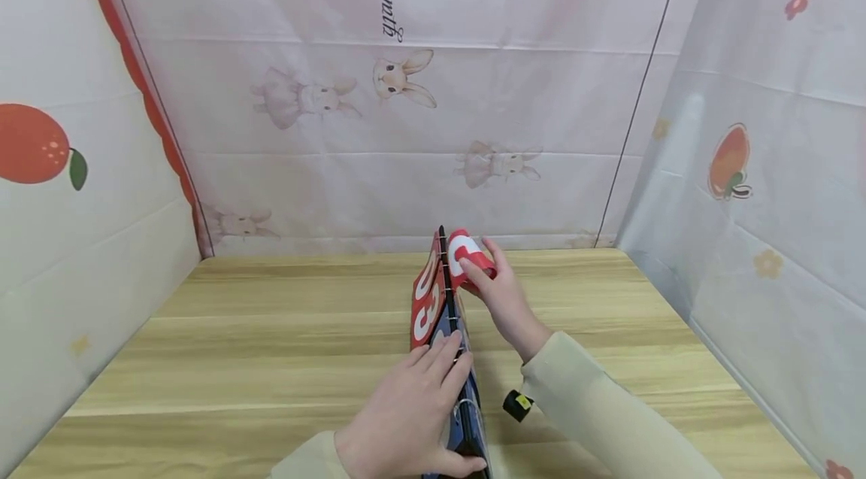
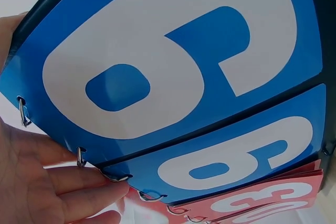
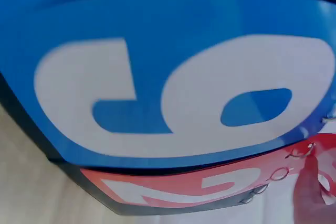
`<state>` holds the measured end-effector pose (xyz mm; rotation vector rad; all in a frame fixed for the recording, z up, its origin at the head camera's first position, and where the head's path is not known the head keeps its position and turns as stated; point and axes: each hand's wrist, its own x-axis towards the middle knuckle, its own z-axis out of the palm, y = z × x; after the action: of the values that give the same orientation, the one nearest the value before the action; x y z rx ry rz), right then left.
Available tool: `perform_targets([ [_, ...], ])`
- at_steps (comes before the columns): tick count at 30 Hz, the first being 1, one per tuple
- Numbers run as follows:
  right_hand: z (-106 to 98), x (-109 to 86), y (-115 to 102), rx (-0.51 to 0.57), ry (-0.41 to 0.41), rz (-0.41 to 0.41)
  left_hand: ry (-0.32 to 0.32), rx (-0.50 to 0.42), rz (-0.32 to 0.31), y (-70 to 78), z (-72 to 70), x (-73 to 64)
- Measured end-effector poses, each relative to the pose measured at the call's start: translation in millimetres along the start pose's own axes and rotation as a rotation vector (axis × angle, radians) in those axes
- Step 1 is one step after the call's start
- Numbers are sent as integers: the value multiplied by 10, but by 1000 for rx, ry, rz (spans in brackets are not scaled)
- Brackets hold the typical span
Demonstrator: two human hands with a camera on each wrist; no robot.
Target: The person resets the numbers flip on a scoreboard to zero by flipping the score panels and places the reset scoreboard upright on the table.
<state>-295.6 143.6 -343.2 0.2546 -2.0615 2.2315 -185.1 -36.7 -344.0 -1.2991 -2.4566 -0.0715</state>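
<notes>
A flip scoreboard (image 1: 463, 366) with ringed number cards stands upright on the table, edge-on in the head view. Its blue cards (image 2: 173, 51) show a large 6 and a smaller 6 in the left wrist view, with red cards (image 2: 273, 195) beyond them. My left hand (image 1: 409, 407) rests on the scoreboard's top edge at the near end, fingers fairly straight across the rings, thumb over the near corner. At the far end my right hand (image 1: 507, 298) pinches a red number card (image 1: 463, 247), bent upward beside the rings. In the right wrist view a red 2 card (image 3: 184, 187) lies flat.
The wooden table (image 1: 271, 344) extends on both sides of the scoreboard. Printed cloth (image 1: 419, 186) hangs behind it and at the left and right. Beside the right sleeve is a small black object with a yellow label (image 1: 517, 405).
</notes>
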Motion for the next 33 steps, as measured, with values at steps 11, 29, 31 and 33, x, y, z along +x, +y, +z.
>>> perform_targets([
  [11,101,35,-98,-707,-193,-347,34,-3,31,18,-12,67],
  [29,-135,-44,334,-318,-165,-8,45,6,22,23,17,73],
  [31,-158,-47,435,-286,-202,132,23,-3,13,12,12,56],
  [33,-163,-69,484,-272,-268,256,16,-13,4,0,17,40],
])
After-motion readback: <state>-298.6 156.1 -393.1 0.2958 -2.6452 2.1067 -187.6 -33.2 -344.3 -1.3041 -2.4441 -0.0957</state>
